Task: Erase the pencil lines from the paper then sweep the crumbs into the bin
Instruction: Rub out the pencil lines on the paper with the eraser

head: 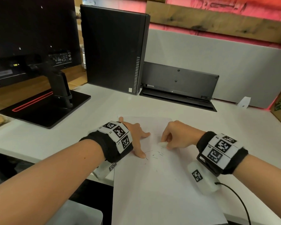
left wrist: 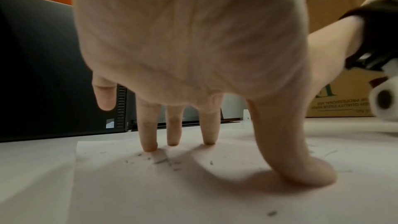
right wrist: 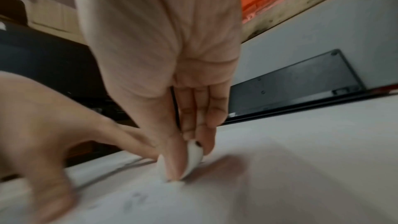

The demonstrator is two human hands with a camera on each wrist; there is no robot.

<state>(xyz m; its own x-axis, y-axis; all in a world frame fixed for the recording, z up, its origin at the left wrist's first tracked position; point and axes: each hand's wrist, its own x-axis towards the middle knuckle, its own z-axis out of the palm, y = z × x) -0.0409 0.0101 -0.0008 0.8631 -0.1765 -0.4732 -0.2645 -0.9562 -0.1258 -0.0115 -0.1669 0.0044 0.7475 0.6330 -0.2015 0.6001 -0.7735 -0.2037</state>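
**Two hands on the paper, erasing under way**

Two hands work on one sheet. From the head view, the paper (head: 161,184) lies on the white desk (head: 55,137), its near edge hanging past the desk's front. The left hand (head: 136,137) is spread, its straight fingers and thumb pressing the sheet flat. The right hand (head: 177,135) pinches a white eraser (head: 162,145) against the paper, just right of the left thumb. Short pencil lines (head: 148,151) and dark crumbs (head: 157,155) lie between and just below the hands. A pale corner at the bottom left, below the desk edge, may be the bin (head: 88,215); I cannot tell for certain.

From the left wrist, the fingertips (left wrist: 148,147) and thumb stand planted on the paper (left wrist: 193,202), with crumbs (left wrist: 159,160) scattered round them and nothing gripped.

From the right wrist, blurred, thumb and fingers (right wrist: 206,125) are clamped on the eraser (right wrist: 193,157), whose lower edge touches the paper (right wrist: 280,185). Faint grey marks (right wrist: 135,198) show on the sheet nearby.

My judgement: the erasing is partly done. Crumbs are already made, yet some lines are left to rub out, and the sweep into the bin is not yet begun.
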